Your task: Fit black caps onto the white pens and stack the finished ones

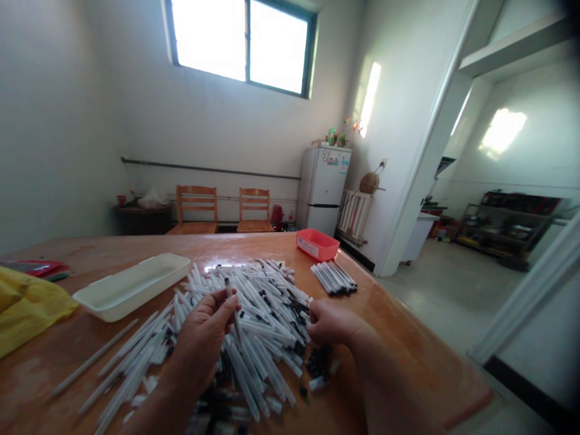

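Observation:
My left hand (211, 323) is closed around a pen (228, 285), pinched between thumb and fingers, its dark end pointing up. The pen stands almost upright over a large heap of translucent white pen barrels (267, 329) with black parts mixed in. At the right side of the heap, my right hand (335, 321) is closed with its fingertips together. A small pale bit shows at those fingertips, too small to name. Small black pen pieces (321, 361) lie on the table below my right hand. Beyond it is a neat row of pens (333, 278) with black ends.
A red plastic basket (318, 246) stands near the table's far right edge. To the left lie a long cream tray (136, 286) and a yellow plastic bag (31, 308). Two wooden chairs (196, 208) and a fridge (324, 181) are beyond the wooden table (408, 350).

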Action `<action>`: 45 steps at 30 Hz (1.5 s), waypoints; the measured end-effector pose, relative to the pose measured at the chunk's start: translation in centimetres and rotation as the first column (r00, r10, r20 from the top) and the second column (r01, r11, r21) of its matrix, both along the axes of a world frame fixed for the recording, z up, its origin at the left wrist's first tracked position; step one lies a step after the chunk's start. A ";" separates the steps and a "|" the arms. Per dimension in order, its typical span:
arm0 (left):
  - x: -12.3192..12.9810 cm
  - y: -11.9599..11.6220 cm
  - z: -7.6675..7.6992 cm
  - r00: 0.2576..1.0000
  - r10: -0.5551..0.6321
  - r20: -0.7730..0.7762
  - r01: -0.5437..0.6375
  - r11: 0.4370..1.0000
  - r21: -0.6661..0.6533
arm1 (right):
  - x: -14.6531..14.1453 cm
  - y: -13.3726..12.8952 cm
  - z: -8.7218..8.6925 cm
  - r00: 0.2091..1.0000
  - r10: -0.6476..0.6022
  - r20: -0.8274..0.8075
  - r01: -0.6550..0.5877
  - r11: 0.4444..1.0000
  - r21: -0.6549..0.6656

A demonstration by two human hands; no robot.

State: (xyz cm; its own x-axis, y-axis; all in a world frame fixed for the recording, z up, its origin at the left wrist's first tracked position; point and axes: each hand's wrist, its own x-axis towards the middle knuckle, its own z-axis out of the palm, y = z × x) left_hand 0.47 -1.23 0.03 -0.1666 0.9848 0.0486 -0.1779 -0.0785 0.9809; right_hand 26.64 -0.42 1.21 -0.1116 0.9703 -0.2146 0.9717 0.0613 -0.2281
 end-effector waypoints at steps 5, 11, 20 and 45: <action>-0.1 0.3 0.0 0.999 0.025 0.044 -0.025 1.000 0.008 | -0.2 -0.1 0.1 1.000 -0.021 0.001 0.021 1.000 0.011; -0.2 0.3 0.1 0.996 0.031 0.078 -0.032 0.999 0.012 | 0.4 0.1 -0.1 0.998 -0.005 -0.063 0.008 0.999 0.043; -0.2 0.4 0.1 0.993 0.058 0.104 -0.058 0.998 0.001 | 0.1 -0.6 0.1 0.766 0.127 -0.630 -0.095 0.992 0.084; 0.7 -0.4 0.6 0.985 0.016 0.175 -0.018 1.000 0.014 | -5.7 -2.0 -0.2 0.482 0.307 -0.821 -0.110 0.951 0.290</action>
